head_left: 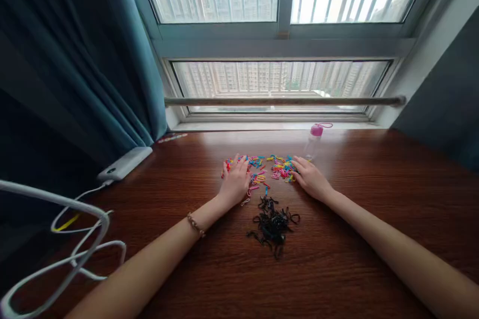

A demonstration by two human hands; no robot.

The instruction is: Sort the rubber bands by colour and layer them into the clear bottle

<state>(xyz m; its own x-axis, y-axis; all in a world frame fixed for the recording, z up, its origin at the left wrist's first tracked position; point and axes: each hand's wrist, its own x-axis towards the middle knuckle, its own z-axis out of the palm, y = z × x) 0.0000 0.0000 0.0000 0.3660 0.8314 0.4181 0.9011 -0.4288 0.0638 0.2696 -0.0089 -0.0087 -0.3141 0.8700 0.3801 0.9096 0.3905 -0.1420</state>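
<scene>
Head view: on the brown bench (359,239), the left hand (235,182), fingers spread, covers part of the colourful bands (258,178), strewn left to right; the right hand (310,178), loosely open, touches their right end, beyond black bands (274,224).

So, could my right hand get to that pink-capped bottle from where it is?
Probably yes: the right hand rests just in front of the pink-capped bottle, and only bare tabletop shows between them, though the hand is touching the colored bands.
</scene>
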